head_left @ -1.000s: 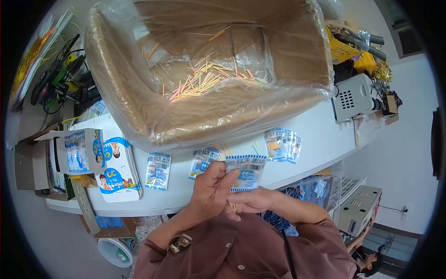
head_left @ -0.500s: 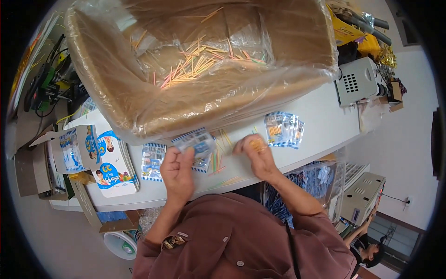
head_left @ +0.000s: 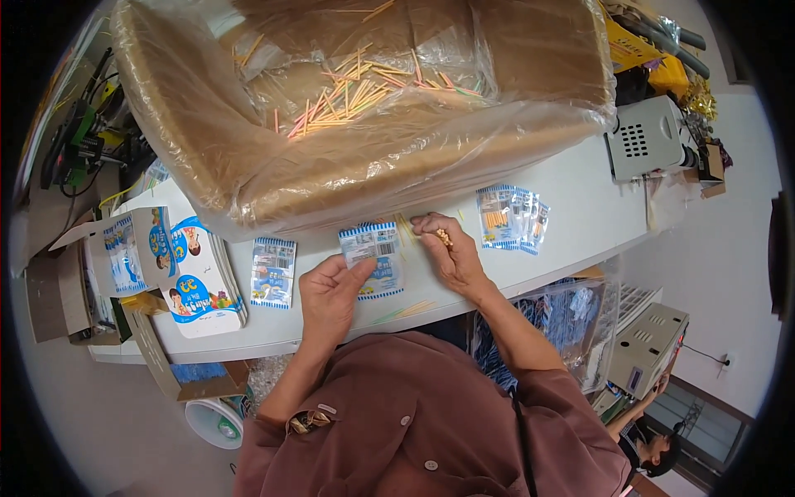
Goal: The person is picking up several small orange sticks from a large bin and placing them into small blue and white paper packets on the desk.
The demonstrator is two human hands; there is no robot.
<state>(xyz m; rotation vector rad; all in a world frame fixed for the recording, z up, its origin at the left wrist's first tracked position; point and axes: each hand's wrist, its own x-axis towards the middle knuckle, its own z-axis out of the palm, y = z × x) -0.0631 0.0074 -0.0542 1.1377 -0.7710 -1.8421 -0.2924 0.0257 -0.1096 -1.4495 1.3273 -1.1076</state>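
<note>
The packet (head_left: pixel 383 255) has moved right, toward the right hand (head_left: pixel 455 263). The left hand (head_left: pixel 325 296) pinches it, nearer than the box (head_left: pixel 397 170); the right hand grips sticks (head_left: pixel 445 238), best held gently, ends even.

L hand (head_left: pixel 325 291) w/ pkt (head_left: pixel 379 253) now further left, R hand (head_left: pixel 455 263) w/ sticks (head_left: pixel 445 238) fwd, hands apart vs. earlier.

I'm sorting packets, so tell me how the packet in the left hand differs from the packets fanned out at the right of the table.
The held packet is gripped by the left hand, while the fanned packets lie on the table. The held packet is partly covered by the thumb; the fanned packets partly cover one another. Sticks show in the leftmost fanned packet, but none can be made out in the held packet. Both have blue-striped edges.
</note>
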